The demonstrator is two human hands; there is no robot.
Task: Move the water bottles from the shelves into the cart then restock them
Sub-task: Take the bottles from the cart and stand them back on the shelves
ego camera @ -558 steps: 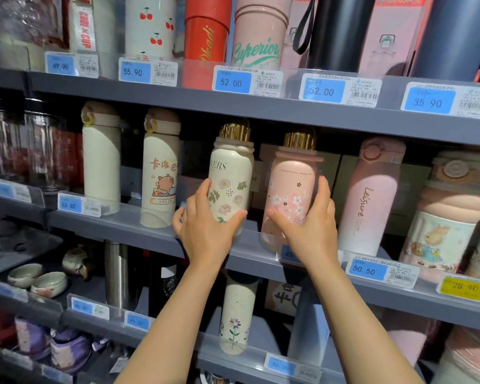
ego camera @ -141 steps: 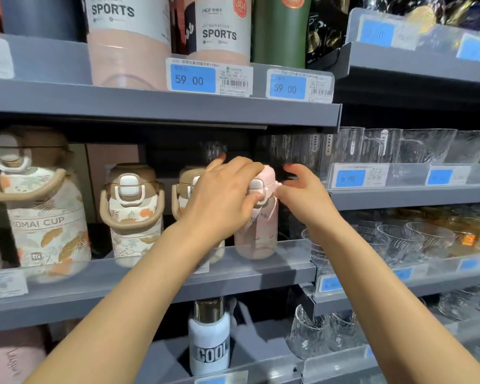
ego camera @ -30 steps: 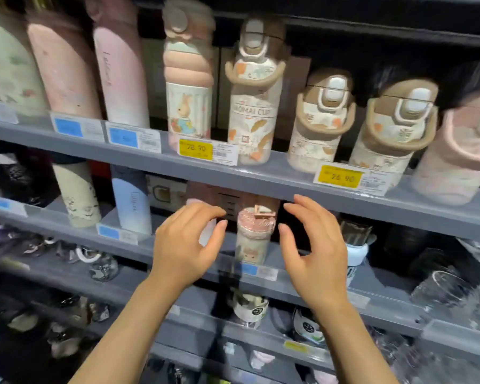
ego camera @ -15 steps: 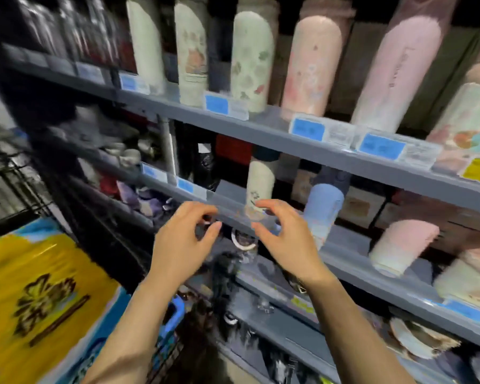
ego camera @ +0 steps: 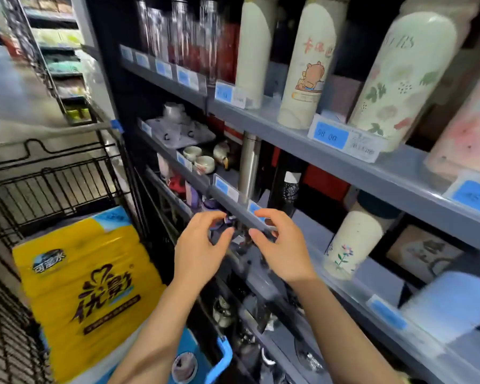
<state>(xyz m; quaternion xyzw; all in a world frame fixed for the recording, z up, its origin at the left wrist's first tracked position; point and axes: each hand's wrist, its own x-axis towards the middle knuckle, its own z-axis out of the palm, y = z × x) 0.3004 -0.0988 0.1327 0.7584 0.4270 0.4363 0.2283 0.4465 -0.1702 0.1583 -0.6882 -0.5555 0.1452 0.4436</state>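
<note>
Bare forearms, no sleeves, two hands

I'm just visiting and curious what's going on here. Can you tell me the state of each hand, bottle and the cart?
Left hand: open, empty.
Right hand: open, empty.
Bear bottle: standing on shelf.
Floral bottle: standing on shelf.
Small flower bottle: standing on lower shelf.
Steel bottle: standing on shelf.
Cart: holds a yellow pack.

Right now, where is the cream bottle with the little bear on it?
In the head view, the bear bottle stands on the upper shelf, right of centre, between a plain cream bottle and a floral bottle.
</note>
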